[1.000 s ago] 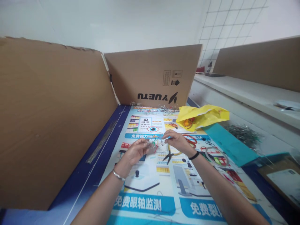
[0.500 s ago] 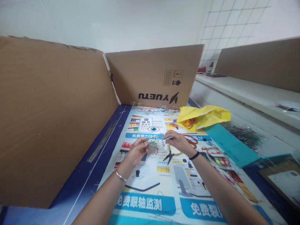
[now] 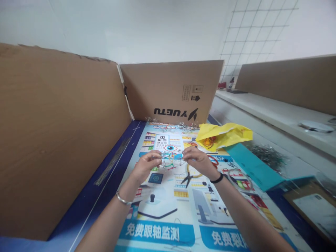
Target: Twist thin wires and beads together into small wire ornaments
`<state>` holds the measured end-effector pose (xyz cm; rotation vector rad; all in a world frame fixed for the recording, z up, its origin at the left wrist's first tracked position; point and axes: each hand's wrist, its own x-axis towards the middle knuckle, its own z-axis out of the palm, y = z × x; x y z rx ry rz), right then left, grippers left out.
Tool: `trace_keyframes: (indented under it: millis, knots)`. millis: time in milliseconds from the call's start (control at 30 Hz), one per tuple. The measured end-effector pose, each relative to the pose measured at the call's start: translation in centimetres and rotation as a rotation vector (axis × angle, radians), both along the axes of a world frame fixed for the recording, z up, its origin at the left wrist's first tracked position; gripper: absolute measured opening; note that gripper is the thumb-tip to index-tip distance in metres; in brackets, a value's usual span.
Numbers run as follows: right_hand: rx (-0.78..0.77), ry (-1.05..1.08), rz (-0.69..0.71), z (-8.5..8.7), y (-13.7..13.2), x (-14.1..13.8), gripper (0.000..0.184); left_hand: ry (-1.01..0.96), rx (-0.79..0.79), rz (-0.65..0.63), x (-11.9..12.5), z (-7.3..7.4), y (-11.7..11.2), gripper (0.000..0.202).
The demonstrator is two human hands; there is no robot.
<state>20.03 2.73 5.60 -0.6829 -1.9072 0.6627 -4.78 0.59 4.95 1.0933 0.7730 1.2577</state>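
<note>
Between my two hands a small wire frame is held above the printed mat; it is thin bent wire with red, green and blue bits. My left hand pinches its left side with thumb and fingers. On the other side my right hand, with a black band at the wrist, grips the right end. Just below the right hand lies a pair of pliers with yellow handles, jaws toward me. Red wire coils are partly hidden behind that hand.
Cardboard panels stand at the back and left. A yellow bag holds orange coils. Cut wire is heaped beside a teal box flap. Straight wires lie along the left. A pale coil rests at right.
My hands have moved slightly apart, the left one leftward, stretching the wire frame more openly between them. The camera view has tilted up a little.
</note>
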Motion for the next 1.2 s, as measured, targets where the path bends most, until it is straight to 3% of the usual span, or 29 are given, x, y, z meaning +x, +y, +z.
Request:
trace_keyframes:
  millis: [200, 433, 567, 800, 1033, 1200]
  knots:
    - [0.139, -0.048, -0.041, 2.5, -2.1, -1.1, 0.016, 0.067, 0.099, 0.020, -1.4, 3.2, -0.9, 0.013]
    - [0.124, -0.044, -0.051, 2.9, -2.7, -1.5, 0.015, 0.043, 0.086, 0.038, -1.3, 4.2, -1.3, 0.016]
    - [0.125, -0.054, -0.047, 3.3, -3.0, -1.5, 0.014, -0.003, 0.046, -0.017, -1.3, 3.6, -1.4, 0.018]
    - [0.136, -0.092, -0.018, 4.7, -3.4, -0.7, 0.016, -0.386, -0.088, -0.274, 0.8, 1.1, -1.8, 0.016]
    - [0.123, -0.120, 0.019, 5.2, -3.4, -0.1, 0.016, -0.501, -0.130, -0.242, 2.2, 1.0, -2.6, 0.021]
    - [0.129, -0.131, 0.022, 5.2, -3.4, 0.2, 0.016, -0.448, -0.081, -0.256, 1.9, 0.7, -2.4, 0.016]
